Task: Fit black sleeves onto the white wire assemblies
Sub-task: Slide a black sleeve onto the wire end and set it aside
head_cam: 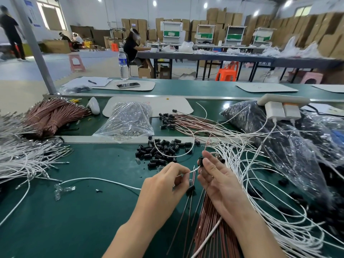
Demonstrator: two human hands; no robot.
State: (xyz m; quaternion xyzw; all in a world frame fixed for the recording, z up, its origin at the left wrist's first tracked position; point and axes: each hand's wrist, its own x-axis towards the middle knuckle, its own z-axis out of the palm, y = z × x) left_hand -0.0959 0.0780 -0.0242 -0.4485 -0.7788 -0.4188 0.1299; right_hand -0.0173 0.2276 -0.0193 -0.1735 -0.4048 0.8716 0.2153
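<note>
Copper wires [206, 226] are seen nearest, bundled under the right wrist on the green surface [83, 211]. Just beyond them, the left hand [163, 185] is closed in a pinch on the end of a white wire [191, 170], and a length that seems to belong to it trails off leftward across the surface. The right hand [216, 179] is held palm up. Its thumb and forefinger are pinched on a black sleeve [201, 161], and the other fingers are loosely curled. The wire's tip is aimed at the sleeve and lies just beside it; whether it has entered the bore cannot be told.

Threading is judged to be the step in hand: one wire end is being lined up with one sleeve. For the next move, the tip would need to be kept straight and centred on the opening, the sleeve held steady, and the wire fed through by the left hand.

Beyond the hands, loose sleeves [163, 149] are heaped, with many more white wires [260, 192] spread to the right. Farther back, wires already fitted with sleeves [186, 121] are laid beside a clear bag [128, 118] and a dark bag [270, 131].
</note>
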